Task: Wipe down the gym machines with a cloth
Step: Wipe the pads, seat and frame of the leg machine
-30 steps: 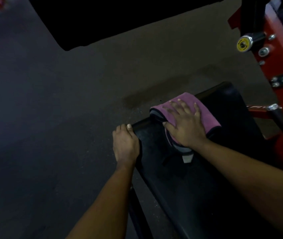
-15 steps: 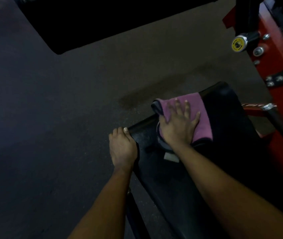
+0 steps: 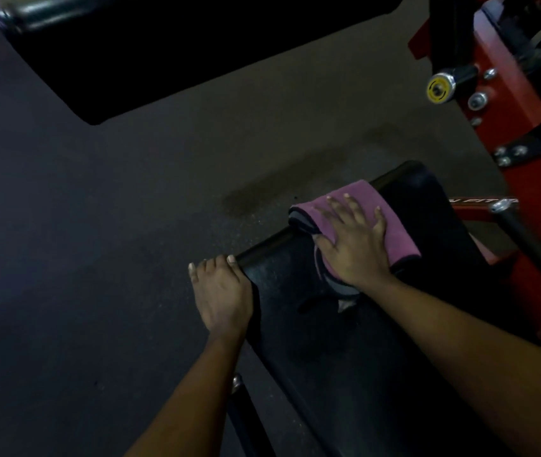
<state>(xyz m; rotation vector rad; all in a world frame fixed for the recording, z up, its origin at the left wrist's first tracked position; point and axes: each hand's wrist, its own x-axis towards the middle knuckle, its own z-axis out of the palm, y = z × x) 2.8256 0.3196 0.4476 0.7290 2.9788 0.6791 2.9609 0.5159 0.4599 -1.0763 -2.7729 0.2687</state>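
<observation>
Pressing flat-fingered: right hand (image 3: 356, 247) on folded purple cloth (image 3: 401, 237), centre frame. Left hand (image 3: 223, 293) grips black padded bench (image 3: 345, 357) corner.

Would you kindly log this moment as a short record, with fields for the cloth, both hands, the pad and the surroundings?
cloth: purple cloth, folded, lying on the far end of the black pad
right hand: right hand flat on the cloth, fingers spread
left hand: left hand with fingers curled over the pad's left corner
machine: red frame right of the pad, carrying a yellow-faced knob
floor: dark floor, with a darker stain beyond the pad
</observation>
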